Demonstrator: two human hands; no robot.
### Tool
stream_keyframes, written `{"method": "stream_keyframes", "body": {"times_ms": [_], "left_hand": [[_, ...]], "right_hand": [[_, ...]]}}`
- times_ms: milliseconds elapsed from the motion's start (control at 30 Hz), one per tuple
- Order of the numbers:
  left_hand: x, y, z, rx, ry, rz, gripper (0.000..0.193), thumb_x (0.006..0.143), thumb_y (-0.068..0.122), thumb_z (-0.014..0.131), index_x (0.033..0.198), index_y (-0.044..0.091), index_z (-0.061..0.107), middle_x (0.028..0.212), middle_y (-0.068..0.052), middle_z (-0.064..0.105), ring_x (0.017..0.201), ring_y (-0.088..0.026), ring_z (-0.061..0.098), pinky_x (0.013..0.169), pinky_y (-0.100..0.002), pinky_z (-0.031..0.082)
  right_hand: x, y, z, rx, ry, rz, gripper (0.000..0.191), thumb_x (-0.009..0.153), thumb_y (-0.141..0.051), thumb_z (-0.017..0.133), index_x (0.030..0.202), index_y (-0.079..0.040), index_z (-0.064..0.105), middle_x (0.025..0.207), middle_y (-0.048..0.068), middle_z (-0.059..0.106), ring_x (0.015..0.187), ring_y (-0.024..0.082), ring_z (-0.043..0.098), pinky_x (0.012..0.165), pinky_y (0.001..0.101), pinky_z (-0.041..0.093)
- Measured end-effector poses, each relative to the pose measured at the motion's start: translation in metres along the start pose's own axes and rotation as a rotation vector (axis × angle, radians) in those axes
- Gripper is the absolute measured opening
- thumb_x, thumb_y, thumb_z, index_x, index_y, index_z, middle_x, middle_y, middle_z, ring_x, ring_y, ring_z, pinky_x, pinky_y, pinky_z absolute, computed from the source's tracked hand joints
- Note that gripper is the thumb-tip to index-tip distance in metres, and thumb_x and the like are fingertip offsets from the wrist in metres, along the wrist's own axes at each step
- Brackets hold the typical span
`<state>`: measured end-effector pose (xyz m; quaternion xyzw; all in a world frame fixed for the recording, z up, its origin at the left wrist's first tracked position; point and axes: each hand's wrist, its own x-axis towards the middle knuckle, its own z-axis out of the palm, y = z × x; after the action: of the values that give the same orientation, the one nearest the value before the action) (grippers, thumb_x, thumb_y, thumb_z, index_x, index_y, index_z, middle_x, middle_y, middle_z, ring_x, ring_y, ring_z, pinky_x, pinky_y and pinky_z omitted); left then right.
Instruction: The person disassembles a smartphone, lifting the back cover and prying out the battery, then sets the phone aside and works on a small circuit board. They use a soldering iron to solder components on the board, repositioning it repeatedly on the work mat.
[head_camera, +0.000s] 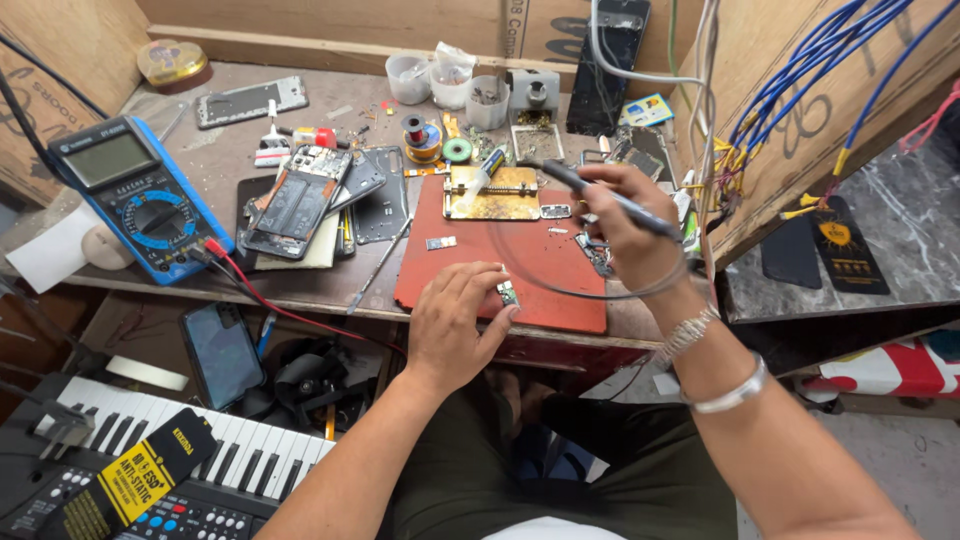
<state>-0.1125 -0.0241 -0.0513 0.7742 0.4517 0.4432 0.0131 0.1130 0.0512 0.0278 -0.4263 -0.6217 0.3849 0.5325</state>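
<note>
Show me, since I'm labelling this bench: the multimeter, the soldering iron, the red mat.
multimeter (135, 195), head view, dial.
soldering iron (610, 198), head view, dark handle.
red mat (500, 265), head view, bare middle.

1. Blue handheld digital multimeter with grey screen and round dial, left on the wooden bench; red probe lead runs off its lower end.
2. Opened smartphone with exposed battery, lying on a stack of phone parts beside the multimeter.
3. Silver phone frame, flat, near back left.
4. Three small white plastic cups, in a row at the back.
5. Round gold-lidded tin, far back left corner.
6. Black-and-white electronic keyboard, below the bench, bottom left.
7. Bundle of blue wires, hanging upper right.
8. Dark phone with lit screen, under the bench edge.
</note>
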Motion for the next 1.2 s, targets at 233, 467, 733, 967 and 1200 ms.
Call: {"method": "stream_keyframes", "body": {"times_ms": [233,467,733,967,1200], "left_hand": [[0.002,0.004,-0.009,0.016,-0.027,0.009,0.036,0.090,0.028,0.073,0.120,0.010,0.063,0.124,-0.007,0.067,0.119,-0.030,0.061,0.098,-0.045,0.048],[0.007,0.004,-0.013,0.015,-0.030,0.014,0.036,0.089,0.028,0.073,0.119,0.010,0.062,0.125,-0.006,0.067,0.120,-0.029,0.061,0.097,-0.045,0.048],[0.008,0.001,-0.010,0.020,-0.035,0.021,0.038,0.089,0.027,0.075,0.120,0.010,0.062,0.126,-0.006,0.067,0.121,-0.029,0.061,0.100,-0.045,0.047],[0.008,0.001,-0.009,0.026,-0.042,0.011,0.036,0.088,0.027,0.074,0.119,0.011,0.063,0.125,-0.006,0.068,0.120,-0.028,0.061,0.099,-0.045,0.048],[0.008,0.001,-0.009,0.029,-0.030,0.025,0.036,0.089,0.027,0.074,0.119,0.011,0.063,0.126,-0.006,0.068,0.120,-0.029,0.061,0.100,-0.045,0.048]], "right_hand": [[0.084,0.022,0.009,-0.619,-0.032,-0.492,0.028,0.095,-0.020,0.069,0.117,-0.003,0.074,0.101,0.018,0.075,0.093,0.030,0.075,0.083,0.0391,0.058],[0.115,0.039,0.026,-0.871,-0.137,-0.458,0.027,0.089,-0.019,0.070,0.112,-0.006,0.076,0.101,0.020,0.072,0.095,0.040,0.068,0.083,0.0451,0.055],[0.110,0.033,0.026,-0.893,-0.161,-0.476,0.031,0.083,-0.021,0.071,0.110,-0.005,0.073,0.098,0.021,0.073,0.092,0.040,0.069,0.080,0.0462,0.055],[0.118,0.034,0.020,-0.813,-0.152,-0.384,0.026,0.091,-0.022,0.072,0.111,-0.006,0.071,0.089,0.020,0.073,0.083,0.039,0.071,0.075,0.0453,0.056],[0.121,0.040,0.019,-0.805,-0.130,-0.318,0.027,0.093,-0.027,0.071,0.108,-0.005,0.069,0.085,0.022,0.072,0.081,0.039,0.072,0.074,0.0464,0.056]]}}
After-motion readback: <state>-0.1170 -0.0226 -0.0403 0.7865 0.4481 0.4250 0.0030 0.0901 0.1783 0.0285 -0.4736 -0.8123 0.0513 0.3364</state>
